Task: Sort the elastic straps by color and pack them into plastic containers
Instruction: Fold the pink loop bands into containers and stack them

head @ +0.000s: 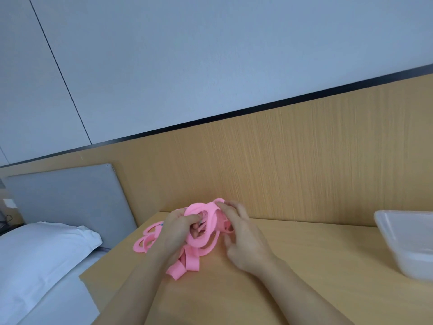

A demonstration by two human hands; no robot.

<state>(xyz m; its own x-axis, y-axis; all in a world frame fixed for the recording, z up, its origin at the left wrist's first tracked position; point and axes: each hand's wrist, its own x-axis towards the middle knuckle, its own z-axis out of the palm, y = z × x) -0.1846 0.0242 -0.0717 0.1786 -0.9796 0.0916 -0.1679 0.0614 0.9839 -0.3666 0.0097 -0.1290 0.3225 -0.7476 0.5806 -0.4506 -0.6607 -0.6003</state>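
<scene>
Near the surface's (293, 266) far left corner, the left hand (175, 233) and right hand (243, 240) each keep a curled grip on the tangled pink straps (207, 213).

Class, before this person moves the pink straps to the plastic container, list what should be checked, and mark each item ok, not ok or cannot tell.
1. Grip of the left hand on the pink straps: ok, fingers curled into the loops.
2. The right hand holds the same bundle: ok.
3. All straps gathered: not ok; loose loops lie on the table beside the left hand.
4. The plastic container stands open at the right: ok.
5. Container contents: cannot tell; the frame edge cuts it off.
6. Only pink in the bundle: cannot tell.
</scene>
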